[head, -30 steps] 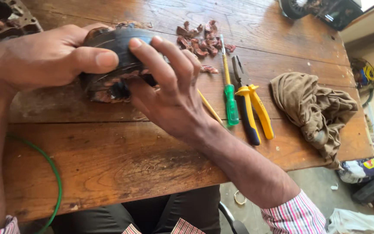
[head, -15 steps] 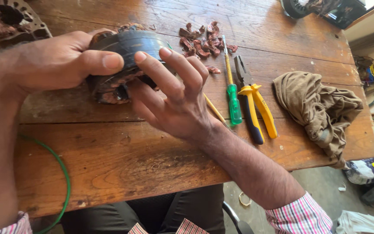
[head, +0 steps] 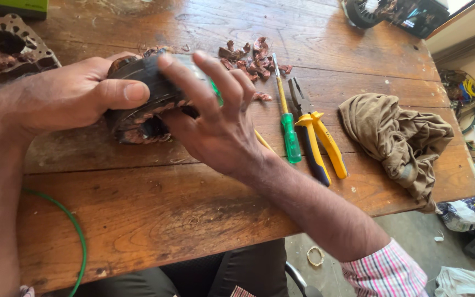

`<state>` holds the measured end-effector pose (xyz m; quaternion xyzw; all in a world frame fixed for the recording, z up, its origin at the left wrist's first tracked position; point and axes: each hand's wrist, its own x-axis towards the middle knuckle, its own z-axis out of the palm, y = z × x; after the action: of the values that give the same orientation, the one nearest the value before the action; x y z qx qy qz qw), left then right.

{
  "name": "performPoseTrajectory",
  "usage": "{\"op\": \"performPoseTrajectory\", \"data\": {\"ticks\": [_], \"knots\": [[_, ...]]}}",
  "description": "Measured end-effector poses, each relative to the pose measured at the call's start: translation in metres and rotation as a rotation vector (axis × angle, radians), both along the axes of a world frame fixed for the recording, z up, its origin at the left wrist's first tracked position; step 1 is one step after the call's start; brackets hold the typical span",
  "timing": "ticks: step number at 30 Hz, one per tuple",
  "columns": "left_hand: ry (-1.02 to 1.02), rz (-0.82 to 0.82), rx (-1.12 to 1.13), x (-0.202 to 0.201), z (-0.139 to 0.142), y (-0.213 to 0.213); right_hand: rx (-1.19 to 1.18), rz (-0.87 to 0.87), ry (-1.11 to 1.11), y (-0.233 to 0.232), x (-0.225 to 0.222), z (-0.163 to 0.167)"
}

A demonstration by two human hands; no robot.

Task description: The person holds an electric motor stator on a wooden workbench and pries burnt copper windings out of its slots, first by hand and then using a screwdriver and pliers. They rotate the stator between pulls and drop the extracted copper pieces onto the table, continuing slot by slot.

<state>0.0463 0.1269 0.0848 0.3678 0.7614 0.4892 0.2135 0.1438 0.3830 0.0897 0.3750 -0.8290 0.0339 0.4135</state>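
Note:
A dark round motor stator with copper windings (head: 144,104) stands on edge on the wooden table (head: 193,214). My left hand (head: 78,93) grips it from the left, thumb across its front. My right hand (head: 215,115) wraps its right side, fingers spread over the top rim. A small green object shows between my right fingers; what it is cannot be told.
A green-handled screwdriver (head: 288,124) and yellow-and-blue pliers (head: 317,143) lie right of my hands. Copper scraps (head: 254,58) sit behind them, a brown rag (head: 402,140) at the right edge. A grey metal housing (head: 12,47) rests far left, a green wire (head: 75,236) near the front.
Both hands stay on the stator. My right fingers have slid further up over its top rim, and the view has shifted slightly.

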Motion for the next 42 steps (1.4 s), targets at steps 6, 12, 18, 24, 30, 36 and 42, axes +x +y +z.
{"op": "performPoseTrajectory", "data": {"ticks": [6,12,18,24,30,36,42], "knots": [[0.01,-0.066,0.028,-0.01,-0.001,-0.003,-0.067,0.119,-0.015,0.003,-0.013,0.0],[-0.173,0.054,-0.5,-0.055,0.011,0.004,-0.154,0.144,-0.064,0.0,-0.009,0.002],[-0.232,-0.178,-0.169,-0.058,0.007,0.016,-0.154,0.014,0.001,0.006,-0.008,0.004],[-0.336,-0.078,-0.177,-0.044,0.012,0.025,-0.119,0.011,-0.151,0.014,-0.003,0.0],[-0.247,-0.175,-0.046,-0.043,0.011,0.025,-0.118,0.025,-0.219,0.012,0.003,0.002],[-0.23,-0.133,-0.081,-0.047,0.003,0.026,-0.102,0.043,-0.301,0.018,0.004,0.003],[-0.093,-0.126,-0.069,-0.041,0.008,0.03,-0.023,0.008,-0.277,0.023,0.002,-0.002]]}}
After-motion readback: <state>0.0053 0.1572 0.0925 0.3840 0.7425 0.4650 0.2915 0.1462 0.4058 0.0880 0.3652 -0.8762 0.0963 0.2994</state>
